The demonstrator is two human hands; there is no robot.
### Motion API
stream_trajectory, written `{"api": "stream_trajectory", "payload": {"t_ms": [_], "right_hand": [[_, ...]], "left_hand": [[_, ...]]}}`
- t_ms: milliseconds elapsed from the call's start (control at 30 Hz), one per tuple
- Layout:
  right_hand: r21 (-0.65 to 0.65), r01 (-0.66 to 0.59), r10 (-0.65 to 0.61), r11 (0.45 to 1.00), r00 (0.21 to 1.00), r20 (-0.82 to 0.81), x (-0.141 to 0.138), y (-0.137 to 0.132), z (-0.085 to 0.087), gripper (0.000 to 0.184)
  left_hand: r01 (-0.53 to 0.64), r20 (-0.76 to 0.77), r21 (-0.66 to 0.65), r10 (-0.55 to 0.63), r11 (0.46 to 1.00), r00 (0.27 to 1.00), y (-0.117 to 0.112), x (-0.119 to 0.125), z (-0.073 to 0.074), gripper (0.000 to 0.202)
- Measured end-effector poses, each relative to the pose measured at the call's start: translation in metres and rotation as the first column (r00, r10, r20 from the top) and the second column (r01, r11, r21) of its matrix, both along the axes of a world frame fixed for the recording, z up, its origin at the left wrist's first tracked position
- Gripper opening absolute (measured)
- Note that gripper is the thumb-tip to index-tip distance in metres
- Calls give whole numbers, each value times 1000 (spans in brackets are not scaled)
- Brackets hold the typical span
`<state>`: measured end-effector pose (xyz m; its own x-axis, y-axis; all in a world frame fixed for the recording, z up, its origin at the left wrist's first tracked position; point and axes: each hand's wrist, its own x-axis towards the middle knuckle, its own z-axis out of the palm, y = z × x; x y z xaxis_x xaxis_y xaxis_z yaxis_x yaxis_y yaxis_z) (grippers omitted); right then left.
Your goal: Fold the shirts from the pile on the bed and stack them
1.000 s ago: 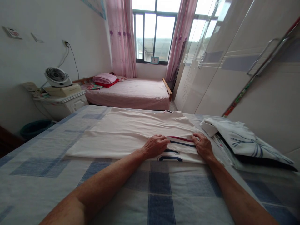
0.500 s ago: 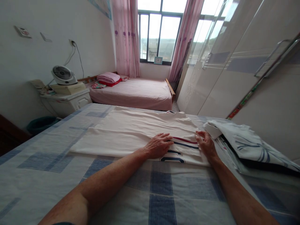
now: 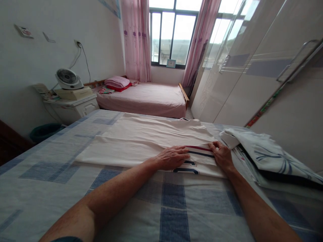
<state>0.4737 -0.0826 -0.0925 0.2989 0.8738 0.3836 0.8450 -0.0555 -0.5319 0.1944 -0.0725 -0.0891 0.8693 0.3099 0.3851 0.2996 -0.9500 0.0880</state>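
A white T-shirt [image 3: 141,129] lies spread on the bed, its near side folded inward over the body. Dark printed figures show at its near edge, and a part with a red and a navy stripe [image 3: 200,154] lies between my hands. My left hand [image 3: 173,157] rests flat on the shirt, fingers stretched toward the stripes. At the right end of the stripes, my right hand [image 3: 222,155] has its thumb and fingers closed on the shirt's cloth. Part of the fingertips is hidden in the fabric.
Folded clothes [image 3: 270,154] are stacked to the right of the shirt. A blue-and-white patchwork sheet [image 3: 50,171] covers this bed. Beyond stand a pink bed [image 3: 156,97], a nightstand [image 3: 75,106] with a fan [image 3: 68,79], and a white wardrobe [image 3: 234,87] along the right.
My left hand has slid slightly to the right and lies flatter. My right fingers have shifted a little left along the striped part. The shirt stays in place.
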Motion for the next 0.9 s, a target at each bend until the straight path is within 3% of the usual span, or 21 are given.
{"api": "stream_trajectory", "payload": {"t_ms": [267, 367, 467, 533, 600, 700, 800, 900], "right_hand": [[-93, 171, -148, 981, 965, 216, -4, 0, -1, 34], [13, 201, -195, 979, 927, 320, -13, -6, 7, 33], [123, -45, -10, 991, 909, 417, -33, -15, 15, 41], [11, -271, 233, 962, 844, 483, -48, -19, 13, 47], [-181, -375, 414, 909, 761, 499, -57, -20, 6, 50], [-336, -293, 432, 895, 756, 492, -53, -15, -9, 55], [-328, -192, 343, 925, 792, 505, -38, -9, -20, 59], [-310, -181, 325, 933, 795, 513, -31, -8, -21, 58]], "left_hand": [[-22, -41, -51, 20, 998, 999, -2, -1, 0, 44], [-40, -59, -64, 36, 997, 998, -2, -1, -1, 46], [-46, -60, -70, 42, 997, 997, -3, 0, 0, 46], [-37, -48, -65, 34, 997, 998, -3, 0, 0, 46], [-29, -35, -52, 27, 998, 999, -3, 0, 0, 47], [-33, -47, -39, 31, 999, 998, -2, 0, -1, 47], [-52, -65, -51, 48, 997, 997, -2, 0, -3, 46], [-64, -56, -61, 60, 996, 997, -5, 0, -3, 45]]}}
